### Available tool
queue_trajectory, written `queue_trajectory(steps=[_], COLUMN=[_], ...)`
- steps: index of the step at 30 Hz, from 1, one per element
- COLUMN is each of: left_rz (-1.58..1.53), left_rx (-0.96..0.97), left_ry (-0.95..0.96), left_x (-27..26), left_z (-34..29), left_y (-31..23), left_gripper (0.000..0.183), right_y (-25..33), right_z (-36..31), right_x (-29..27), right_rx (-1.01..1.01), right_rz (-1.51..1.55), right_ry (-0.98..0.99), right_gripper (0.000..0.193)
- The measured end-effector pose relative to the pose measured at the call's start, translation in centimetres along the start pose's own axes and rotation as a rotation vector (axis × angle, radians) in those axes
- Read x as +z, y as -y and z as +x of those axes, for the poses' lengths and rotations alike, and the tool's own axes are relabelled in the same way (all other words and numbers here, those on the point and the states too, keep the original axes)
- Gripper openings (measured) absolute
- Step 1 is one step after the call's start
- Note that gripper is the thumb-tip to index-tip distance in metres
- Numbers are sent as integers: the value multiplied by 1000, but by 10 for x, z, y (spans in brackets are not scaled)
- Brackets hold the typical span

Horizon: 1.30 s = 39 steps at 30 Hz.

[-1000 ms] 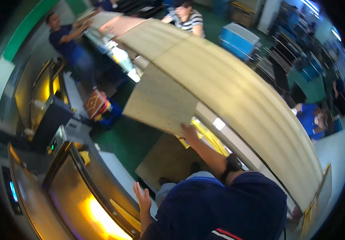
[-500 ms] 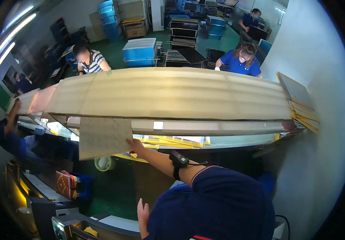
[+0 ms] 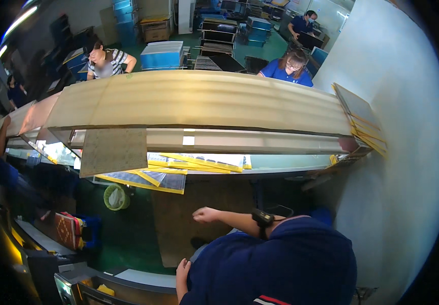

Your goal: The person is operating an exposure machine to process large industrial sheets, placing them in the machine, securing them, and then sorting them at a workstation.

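Note:
My right hand (image 3: 206,214) is off the bench, over the brown floor mat, its fingers loosely curled and nothing visible in them. A dark strap with a small box is on that arm. My left hand (image 3: 183,270) is low beside my body, fingers partly extended, holding nothing visible, near a grey machine (image 3: 105,292). A flat grey-beige board (image 3: 113,151) hangs or leans at the front of the long cream hood (image 3: 199,99), apart from both hands. Yellow-edged film sheets or frames (image 3: 194,162) lie overlapping on the lit bench below, some jutting past its front edge.
A green waste basket (image 3: 116,197) and a blue stool (image 3: 92,231) stand on the floor at left. Yellow-edged panels (image 3: 361,119) lean at the hood's right end by the white wall (image 3: 402,168). Co-workers sit beyond the hood; another person's arm (image 3: 1,137) reaches in at far left.
My right hand has let go of the board and drawn back toward my body. The board stays at the hood. My left hand's fingers have come closer together. The view has shifted.

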<state>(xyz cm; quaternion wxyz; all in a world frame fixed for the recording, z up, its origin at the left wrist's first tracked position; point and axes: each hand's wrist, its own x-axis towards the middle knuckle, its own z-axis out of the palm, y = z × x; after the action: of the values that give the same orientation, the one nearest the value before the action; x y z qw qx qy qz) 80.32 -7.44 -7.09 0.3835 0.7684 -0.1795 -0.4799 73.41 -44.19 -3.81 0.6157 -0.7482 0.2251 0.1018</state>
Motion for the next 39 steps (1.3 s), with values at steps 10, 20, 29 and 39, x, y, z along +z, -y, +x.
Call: queue_trajectory(steps=[10, 20, 29, 39], left_rz=[-18, 488, 229, -30], left_rx=[-163, -103, -65, -103], left_ry=[-50, 166, -28, -116], left_x=[78, 207, 267, 243], left_z=[74, 65, -2, -38], left_y=[78, -67, -58, 19], left_gripper=[45, 61, 57, 49], right_y=[-62, -125, -172, -56], right_z=[-168, -257, -323, -225], right_x=[-87, -157, -187, -193], right_rx=[233, 84, 242, -249], right_rz=[-411, -261, -279, 270], right_ry=[177, -29, 136, -127], right_gripper=[49, 48, 49, 34])
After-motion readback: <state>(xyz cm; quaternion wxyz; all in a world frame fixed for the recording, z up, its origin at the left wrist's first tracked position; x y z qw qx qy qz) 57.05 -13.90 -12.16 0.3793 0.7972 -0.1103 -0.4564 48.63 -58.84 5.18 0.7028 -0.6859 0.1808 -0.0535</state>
